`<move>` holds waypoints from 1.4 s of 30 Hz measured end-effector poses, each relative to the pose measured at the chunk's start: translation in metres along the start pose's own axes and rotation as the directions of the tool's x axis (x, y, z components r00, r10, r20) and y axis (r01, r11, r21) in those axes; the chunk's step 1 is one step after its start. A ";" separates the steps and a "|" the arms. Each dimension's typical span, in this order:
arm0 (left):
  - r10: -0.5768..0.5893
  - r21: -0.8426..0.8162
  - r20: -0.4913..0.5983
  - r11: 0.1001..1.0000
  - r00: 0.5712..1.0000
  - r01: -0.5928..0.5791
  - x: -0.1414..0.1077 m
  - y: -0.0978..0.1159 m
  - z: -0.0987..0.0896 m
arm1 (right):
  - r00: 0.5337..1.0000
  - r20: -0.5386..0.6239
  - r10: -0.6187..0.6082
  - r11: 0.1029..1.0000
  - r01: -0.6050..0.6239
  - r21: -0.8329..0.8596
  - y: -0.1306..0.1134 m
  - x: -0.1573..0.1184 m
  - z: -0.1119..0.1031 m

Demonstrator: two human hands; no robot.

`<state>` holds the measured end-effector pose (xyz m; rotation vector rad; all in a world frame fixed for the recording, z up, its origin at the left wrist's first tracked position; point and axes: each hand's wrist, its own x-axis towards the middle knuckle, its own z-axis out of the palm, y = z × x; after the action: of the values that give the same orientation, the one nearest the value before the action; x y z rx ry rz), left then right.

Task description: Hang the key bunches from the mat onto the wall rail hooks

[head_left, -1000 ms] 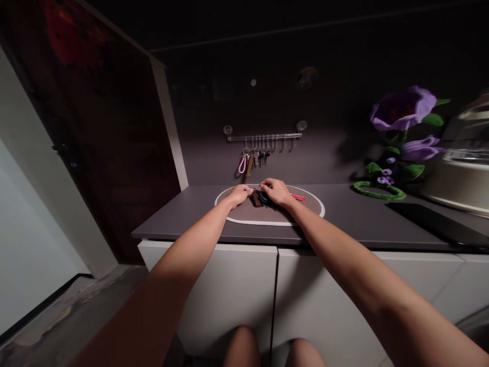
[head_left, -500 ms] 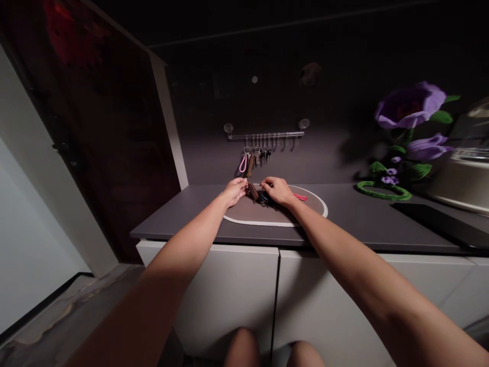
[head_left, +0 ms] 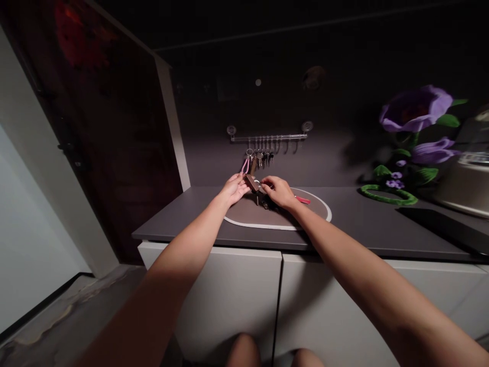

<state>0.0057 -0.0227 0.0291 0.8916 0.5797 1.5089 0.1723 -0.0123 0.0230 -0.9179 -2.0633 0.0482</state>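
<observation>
Over an oval brown mat (head_left: 263, 226) with a white rim, my left hand (head_left: 235, 188) is closed on a brown fob (head_left: 251, 182). The fob tilts to the right, beside a metal ring (head_left: 257, 184) with a key hanging below it. My right hand (head_left: 278, 190) pinches the ring from the right. Dark items lie under my right hand, too small to tell apart. A red object (head_left: 303, 200) rests on the mat right of that hand. Behind, several keys (head_left: 260, 159) and a pink loop (head_left: 245, 165) hang from a clear hook rail (head_left: 271, 137).
The mat lies on a dark grey counter (head_left: 171, 219) above white cabinets (head_left: 233, 290). Purple flowers (head_left: 416, 114) with a green ring base (head_left: 388, 194) stand at the right, near a pale appliance (head_left: 468, 181). A dark door (head_left: 110, 153) is at the left.
The brown fob has risen and turned between my hands, and the ring with its key now shows. My left palm has turned upward more. The view has shifted slightly.
</observation>
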 end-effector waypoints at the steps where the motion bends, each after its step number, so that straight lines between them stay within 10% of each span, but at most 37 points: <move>1: 0.012 -0.015 0.004 1.000 1.000 -0.012 0.000 0.000 0.000 | 1.000 0.000 -0.008 1.000 0.008 0.000 -0.001 0.000 0.000; 19: 0.102 -0.010 0.136 0.995 0.985 -0.102 0.004 -0.001 -0.002 | 0.999 -0.030 0.035 0.998 -0.033 0.046 -0.004 0.001 0.000; 42: 0.055 0.201 0.074 0.977 0.996 -0.069 0.001 -0.012 0.001 | 0.945 -0.216 0.247 0.852 -0.105 0.512 0.009 0.009 -0.003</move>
<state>0.0135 -0.0200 0.0203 1.1236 0.6706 1.4870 0.1763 -0.0014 0.0278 -0.7374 -1.5876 0.5027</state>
